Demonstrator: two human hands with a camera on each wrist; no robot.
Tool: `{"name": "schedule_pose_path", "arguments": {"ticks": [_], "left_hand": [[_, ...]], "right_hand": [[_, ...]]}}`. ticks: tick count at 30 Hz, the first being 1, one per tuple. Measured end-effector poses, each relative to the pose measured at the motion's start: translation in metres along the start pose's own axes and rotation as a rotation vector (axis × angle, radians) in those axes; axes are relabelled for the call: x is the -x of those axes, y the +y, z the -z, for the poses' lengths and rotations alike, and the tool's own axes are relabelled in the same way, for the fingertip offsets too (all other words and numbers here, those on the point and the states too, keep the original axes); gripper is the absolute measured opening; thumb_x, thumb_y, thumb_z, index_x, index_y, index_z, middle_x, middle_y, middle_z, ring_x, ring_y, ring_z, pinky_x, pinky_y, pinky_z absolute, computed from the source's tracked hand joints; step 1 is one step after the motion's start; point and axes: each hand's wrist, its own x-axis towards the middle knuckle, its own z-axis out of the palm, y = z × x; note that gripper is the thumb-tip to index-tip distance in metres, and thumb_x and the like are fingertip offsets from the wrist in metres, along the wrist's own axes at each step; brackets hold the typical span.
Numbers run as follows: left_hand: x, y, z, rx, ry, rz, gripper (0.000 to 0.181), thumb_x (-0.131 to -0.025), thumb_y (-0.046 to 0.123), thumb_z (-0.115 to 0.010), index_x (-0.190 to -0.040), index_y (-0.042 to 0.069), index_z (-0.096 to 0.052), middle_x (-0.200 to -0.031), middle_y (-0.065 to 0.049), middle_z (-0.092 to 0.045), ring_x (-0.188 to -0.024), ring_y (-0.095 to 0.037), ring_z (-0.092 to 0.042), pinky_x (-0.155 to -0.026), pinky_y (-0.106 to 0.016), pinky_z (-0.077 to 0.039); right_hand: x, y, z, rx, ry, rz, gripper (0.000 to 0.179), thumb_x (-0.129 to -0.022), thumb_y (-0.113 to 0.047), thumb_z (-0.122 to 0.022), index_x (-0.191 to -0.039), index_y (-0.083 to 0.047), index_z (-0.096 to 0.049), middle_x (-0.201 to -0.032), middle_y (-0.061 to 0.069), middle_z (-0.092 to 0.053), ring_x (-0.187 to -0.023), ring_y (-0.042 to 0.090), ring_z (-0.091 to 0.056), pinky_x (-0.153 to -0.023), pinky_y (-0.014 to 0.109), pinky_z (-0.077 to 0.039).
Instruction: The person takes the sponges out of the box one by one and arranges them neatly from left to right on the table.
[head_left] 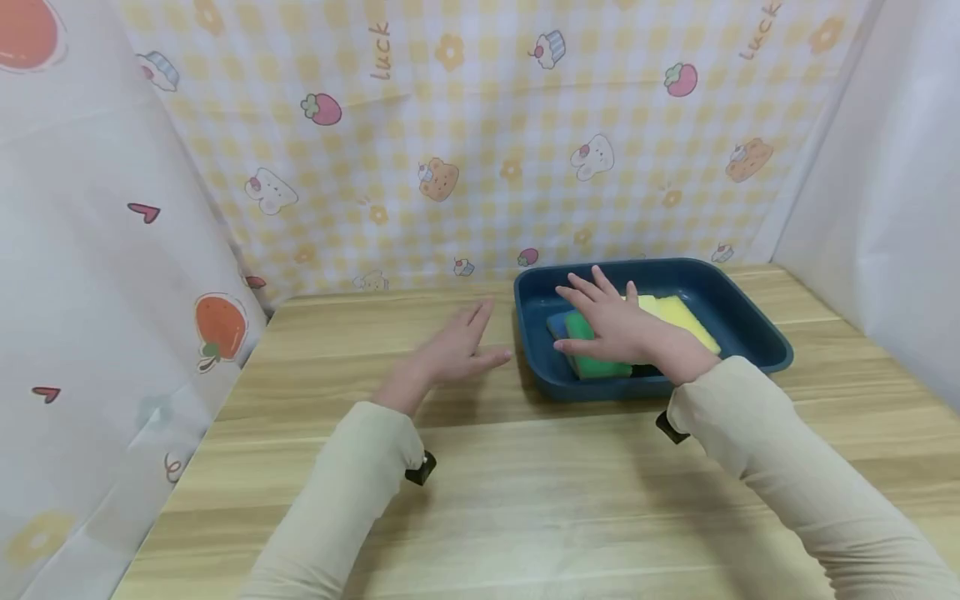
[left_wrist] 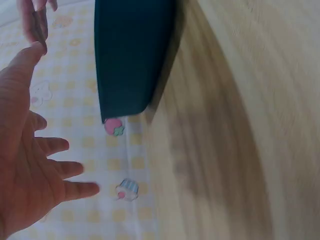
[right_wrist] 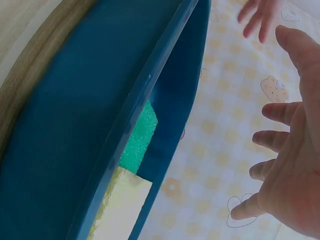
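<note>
My right hand (head_left: 611,323) hovers over a dark blue tub (head_left: 750,333), its fingers spread and holding nothing. Inside the tub lie a green sponge (head_left: 603,367), a pale yellow sponge (head_left: 686,321) and a blue piece (head_left: 557,325), partly hidden under that hand. To the left of the tub, my left hand (head_left: 456,346) is held above the table with its fingers extended, slightly blurred and holding nothing. In the right wrist view the green sponge (right_wrist: 140,137) sits beside the pale sponge (right_wrist: 122,205) behind the tub's near wall.
The wooden table (head_left: 525,500) runs up to a yellow checked cloth (head_left: 480,167) with printed cartoons at the back. White cloth hangs at the left (head_left: 112,250) and at the right (head_left: 892,192). Each sleeve cuff has a small black device (head_left: 421,468) under it.
</note>
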Motion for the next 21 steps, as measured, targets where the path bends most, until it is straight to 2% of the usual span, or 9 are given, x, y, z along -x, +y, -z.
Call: {"name": "schedule_pose_path", "arguments": {"ticks": [3,7,13,15,17,20,21], "left_hand": [[-0.006,0.001,-0.009,0.125,-0.006,-0.005,0.085,-0.089,0.049,-0.045,-0.144,0.004,0.001,-0.15,-0.015,-0.004,-0.136,-0.026,-0.008,-0.11,-0.039,-0.013],[-0.011,0.005,-0.023,0.279,0.003,-0.006,0.084,-0.09,0.044,-0.047,-0.144,0.002,0.002,-0.15,-0.015,-0.004,-0.136,-0.024,-0.008,-0.11,-0.037,-0.013],[-0.018,0.012,-0.042,0.426,0.075,0.026,0.081,-0.091,0.039,-0.049,-0.145,0.008,0.002,-0.15,-0.013,-0.006,-0.135,-0.024,-0.013,-0.109,-0.038,-0.018],[-0.02,0.014,-0.048,0.527,0.089,0.029,0.08,-0.091,0.036,-0.05,-0.145,0.01,0.004,-0.15,-0.014,-0.007,-0.127,-0.032,-0.032,-0.1,-0.043,-0.035],[-0.022,0.016,-0.054,0.643,0.08,0.043,0.081,-0.091,0.034,-0.051,-0.145,0.014,0.007,-0.149,-0.014,-0.009,-0.117,-0.034,-0.044,-0.084,-0.045,-0.048],[-0.024,0.018,-0.061,0.769,0.057,0.057,0.081,-0.092,0.029,-0.051,-0.145,0.017,0.008,-0.147,-0.017,-0.015,-0.093,-0.036,-0.056,-0.057,-0.044,-0.053],[-0.025,0.018,-0.064,0.793,0.049,0.071,0.081,-0.092,0.029,-0.052,-0.145,0.017,0.008,-0.147,-0.016,-0.016,-0.094,-0.034,-0.056,-0.057,-0.043,-0.054]], "right_hand": [[0.0,0.001,0.0,0.008,0.004,-0.005,0.083,-0.082,-0.061,-0.049,-0.144,-0.013,-0.021,-0.15,0.012,-0.008,-0.135,0.034,0.01,-0.095,0.071,0.002],[-0.002,0.004,0.002,0.03,0.015,-0.011,0.08,-0.084,-0.056,-0.05,-0.144,-0.012,-0.022,-0.149,0.015,-0.01,-0.135,0.037,0.006,-0.094,0.072,-0.001],[-0.009,0.013,0.01,0.033,0.007,-0.041,0.077,-0.086,-0.052,-0.051,-0.143,-0.01,-0.021,-0.149,0.018,-0.011,-0.134,0.04,0.004,-0.092,0.074,-0.004],[-0.01,0.017,0.014,0.025,0.003,-0.058,0.076,-0.087,-0.049,-0.051,-0.143,-0.008,-0.021,-0.148,0.019,-0.011,-0.133,0.042,0.003,-0.092,0.074,-0.004],[-0.013,0.021,0.017,0.017,-0.001,-0.079,0.075,-0.087,-0.046,-0.052,-0.143,-0.007,-0.021,-0.148,0.02,-0.012,-0.133,0.042,0.003,-0.093,0.073,-0.006],[-0.017,0.028,0.02,0.008,-0.007,-0.112,0.074,-0.088,-0.045,-0.053,-0.143,-0.006,-0.021,-0.147,0.021,-0.013,-0.133,0.043,0.001,-0.093,0.073,-0.008],[-0.018,0.031,0.021,0.005,-0.01,-0.124,0.074,-0.088,-0.044,-0.053,-0.143,-0.005,-0.021,-0.147,0.022,-0.013,-0.133,0.043,0.0,-0.093,0.073,-0.009]]}}
